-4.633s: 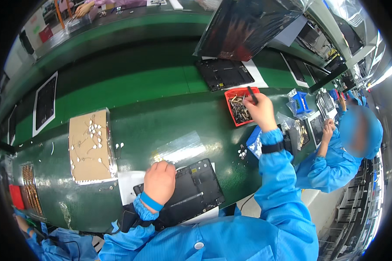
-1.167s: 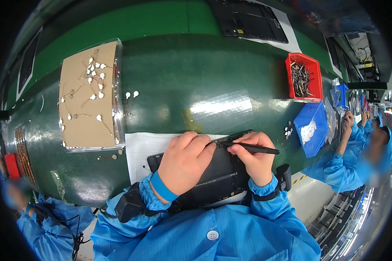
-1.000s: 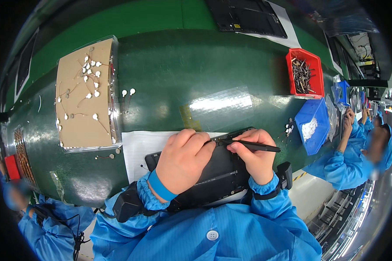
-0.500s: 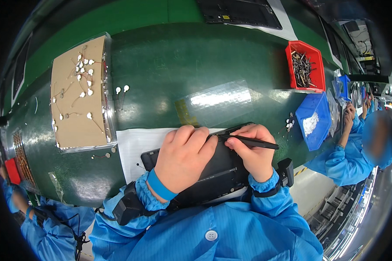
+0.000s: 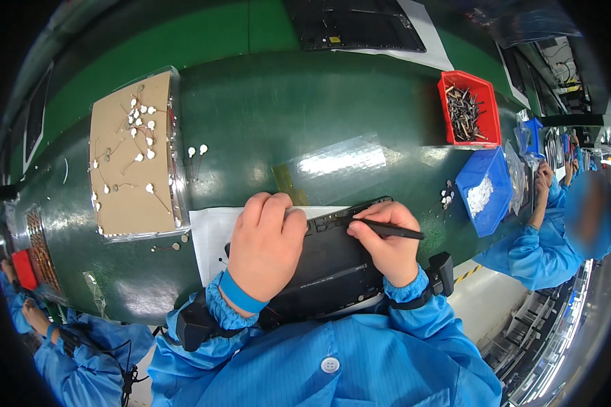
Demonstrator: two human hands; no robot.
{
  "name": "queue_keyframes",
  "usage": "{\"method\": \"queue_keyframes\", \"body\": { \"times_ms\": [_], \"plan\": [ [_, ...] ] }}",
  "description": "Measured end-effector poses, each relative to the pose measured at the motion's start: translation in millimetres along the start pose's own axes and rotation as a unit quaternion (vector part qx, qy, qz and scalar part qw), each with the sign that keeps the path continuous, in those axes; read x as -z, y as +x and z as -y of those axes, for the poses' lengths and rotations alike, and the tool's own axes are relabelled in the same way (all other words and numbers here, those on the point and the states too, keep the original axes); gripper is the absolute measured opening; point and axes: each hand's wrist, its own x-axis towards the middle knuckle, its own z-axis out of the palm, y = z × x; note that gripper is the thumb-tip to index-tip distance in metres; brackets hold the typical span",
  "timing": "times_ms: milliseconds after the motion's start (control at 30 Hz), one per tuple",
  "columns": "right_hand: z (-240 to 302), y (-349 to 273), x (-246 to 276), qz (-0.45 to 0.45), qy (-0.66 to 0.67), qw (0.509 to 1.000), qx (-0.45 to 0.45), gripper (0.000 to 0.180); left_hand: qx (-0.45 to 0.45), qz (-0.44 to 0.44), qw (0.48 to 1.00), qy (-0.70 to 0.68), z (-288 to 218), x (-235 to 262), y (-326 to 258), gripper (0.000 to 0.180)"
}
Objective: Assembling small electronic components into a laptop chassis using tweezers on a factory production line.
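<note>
A flat black tablet-like device (image 5: 332, 261) lies in front of me on a white sheet (image 5: 207, 234). Its far edge carries a row of small parts, uncovered between my hands. My left hand (image 5: 268, 247) is closed at the device's upper left, fingers curled and thumb drawn in; whatever they may grip is hidden beneath them. In my right hand (image 5: 392, 241) a slim black pen-like tool (image 5: 404, 232) is pinched between thumb and fingers. Its tip points left at the far edge, near the right corner, and the fingers partly cover it.
A brown cardboard sheet (image 5: 125, 193) with white round wired parts sits left. At right stand a red bin (image 5: 492, 112) of small metal pieces and a blue bin (image 5: 499, 180) of white bits. Clear film (image 5: 339, 163) lies beyond the device. Co-workers sit on both sides.
My left hand has moved left, away from the right hand, uncovering part of the device's far edge. The right hand still holds the tool, slightly lower and further left. The whole view has shifted slightly.
</note>
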Motion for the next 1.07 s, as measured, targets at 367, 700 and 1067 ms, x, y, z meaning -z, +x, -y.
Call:
{"method": "queue_keyframes", "body": {
  "times_ms": [367, 700, 1067],
  "plan": [
    [14, -17, 36, -0.094, 0.135, 0.976, 0.141, 0.02, -0.049, 0.059, 0.995, 0.062, 2, 9, 0, 0.017],
    [13, -27, 70, -0.154, 0.186, 0.956, 0.167, 0.019, -0.016, 0.19, 0.981, 0.023, -9, 19, -8, 0.024],
    [-1, -17, 92, -0.223, 0.182, 0.923, 0.256, 0.022, 0.124, 0.126, 0.975, -0.135, 2, 89, 70, 0.023]
  ]
}}
